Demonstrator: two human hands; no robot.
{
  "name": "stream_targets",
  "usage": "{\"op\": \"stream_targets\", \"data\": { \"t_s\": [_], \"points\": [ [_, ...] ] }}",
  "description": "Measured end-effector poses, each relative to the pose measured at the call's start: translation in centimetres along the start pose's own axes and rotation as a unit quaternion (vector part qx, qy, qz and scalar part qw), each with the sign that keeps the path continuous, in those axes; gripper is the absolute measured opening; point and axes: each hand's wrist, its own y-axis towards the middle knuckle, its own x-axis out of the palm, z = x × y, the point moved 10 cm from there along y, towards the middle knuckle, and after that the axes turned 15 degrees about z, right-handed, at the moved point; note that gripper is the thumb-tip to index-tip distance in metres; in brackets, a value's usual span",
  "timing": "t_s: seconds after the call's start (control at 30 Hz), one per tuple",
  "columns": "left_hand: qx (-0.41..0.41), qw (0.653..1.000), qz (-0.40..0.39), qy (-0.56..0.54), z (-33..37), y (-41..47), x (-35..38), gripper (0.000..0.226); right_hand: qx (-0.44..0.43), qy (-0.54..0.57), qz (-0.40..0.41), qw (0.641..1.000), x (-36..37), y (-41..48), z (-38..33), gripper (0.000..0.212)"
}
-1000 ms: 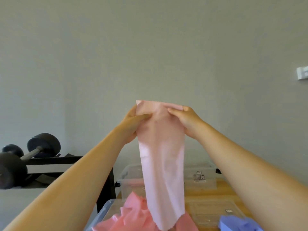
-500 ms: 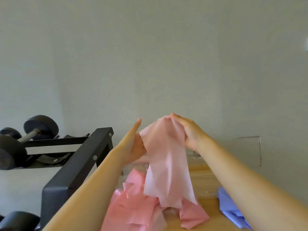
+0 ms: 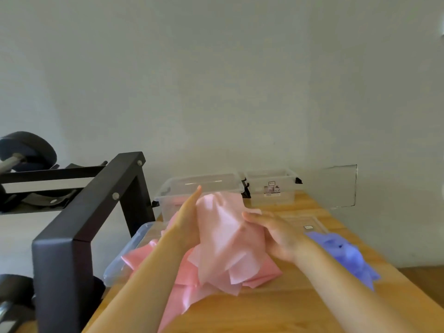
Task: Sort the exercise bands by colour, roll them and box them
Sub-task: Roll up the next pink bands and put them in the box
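Observation:
A pale pink band [image 3: 225, 239] hangs bunched and folded between my hands, its lower end resting on a heap of darker pink bands [image 3: 185, 275]. My left hand [image 3: 189, 217] presses flat against its left side, fingers straight and pointing up. My right hand [image 3: 276, 234] holds its right side, fingers laid over the fold. A crumpled purple band pile [image 3: 343, 253] lies to the right of my right wrist. A clear box [image 3: 168, 188] with something pink inside stands behind my hands. A second clear box [image 3: 288, 181] with a label stands to its right.
The wooden table [image 3: 288, 308] carries a flat clear lid [image 3: 310, 222] behind the purple bands and another clear lid or tray [image 3: 122, 258] under the pink heap at the left edge. A black metal rack [image 3: 84, 212] with dumbbells [image 3: 26, 150] stands close on the left.
The pale pink band came down from full hanging length at arm's height to a bunched fold just above the table. My view tilted down, and the table and boxes show more.

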Motion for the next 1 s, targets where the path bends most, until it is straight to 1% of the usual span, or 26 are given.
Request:
{"op": "stream_targets", "data": {
  "t_s": [0.03,0.07,0.1,0.13,0.17,0.23,0.3,0.33,0.4,0.43,0.5,0.57,0.63,0.67,0.77,0.83,0.9,0.97,1.0],
  "points": [
    [0.015,1.000,0.018,0.014,0.0,0.1,-0.3,0.075,0.013,-0.013,-0.002,1.000,-0.5,0.0,1.4,0.054],
    [0.042,0.998,0.034,0.032,0.2,0.0,-0.4,0.069,0.040,-0.021,0.003,0.999,-0.8,-0.1,2.8,0.070],
    [0.044,0.998,0.034,0.025,-0.2,-0.6,-0.2,0.060,0.064,-0.026,0.017,0.997,-1.6,0.3,4.5,0.087],
    [0.035,0.999,0.007,0.003,-0.8,-1.0,0.5,0.055,0.091,-0.028,0.036,0.995,-2.2,0.3,5.9,0.102],
    [0.028,0.999,-0.020,-0.009,-1.5,-1.8,1.3,0.053,0.098,-0.017,0.044,0.994,-2.8,0.6,6.9,0.112],
    [0.020,0.999,-0.039,-0.006,-2.7,-2.9,1.8,0.053,0.094,0.002,0.042,0.995,-3.2,0.9,7.8,0.120],
    [0.025,0.999,-0.028,0.010,-3.7,-2.9,1.0,0.053,0.083,0.024,0.052,0.995,-3.5,1.1,7.7,0.126],
    [0.026,0.999,-0.019,0.030,-4.2,-3.2,0.7,0.049,0.078,0.033,0.055,0.995,-3.6,1.2,7.5,0.129],
    [0.038,0.997,0.014,0.064,-5.0,-3.4,-0.5,0.035,0.068,0.022,0.046,0.996,-3.4,1.3,7.1,0.120],
    [0.044,0.995,0.024,0.083,-5.6,-3.5,-1.1,0.034,0.070,-0.001,0.053,0.996,-3.4,1.2,7.2,0.114],
    [0.054,0.993,0.027,0.099,-6.6,-4.0,-1.8,0.039,0.080,-0.051,0.087,0.992,-3.7,1.1,7.4,0.100],
    [0.059,0.992,0.026,0.112,-7.5,-4.7,-2.4,0.039,0.074,-0.068,0.139,0.985,-4.5,1.2,7.4,0.082],
    [0.080,0.988,0.044,0.122,-7.5,-5.6,-3.5,0.035,0.053,-0.029,0.183,0.981,-5.5,1.3,7.3,0.065],
    [0.088,0.988,0.050,0.118,-7.6,-6.0,-4.0,0.033,0.051,0.000,0.192,0.980,-5.7,1.1,7.4,0.062],
    [0.077,0.993,0.064,0.060,-8.8,-6.6,-6.0,0.032,0.052,0.078,0.168,0.981,-5.2,-0.3,7.5,0.069],
    [0.024,0.998,0.056,0.013,-10.6,-7.0,-6.5,0.043,0.061,0.101,0.137,0.983,-4.3,-1.6,7.8,0.061],
    [-0.045,0.998,0.028,-0.027,-12.5,-7.4,-6.2,0.061,0.066,0.099,0.109,0.987,-3.2,-3.3,8.0,0.056],
    [-0.080,0.995,-0.010,-0.056,-13.5,-7.6,-5.5,0.079,0.063,0.080,0.092,0.991,-2.9,-4.6,8.6,0.055],
    [-0.083,0.994,-0.028,-0.068,-13.6,-7.6,-5.2,0.083,0.061,0.061,0.084,0.993,-2.8,-5.1,9.0,0.059]
  ]
}}
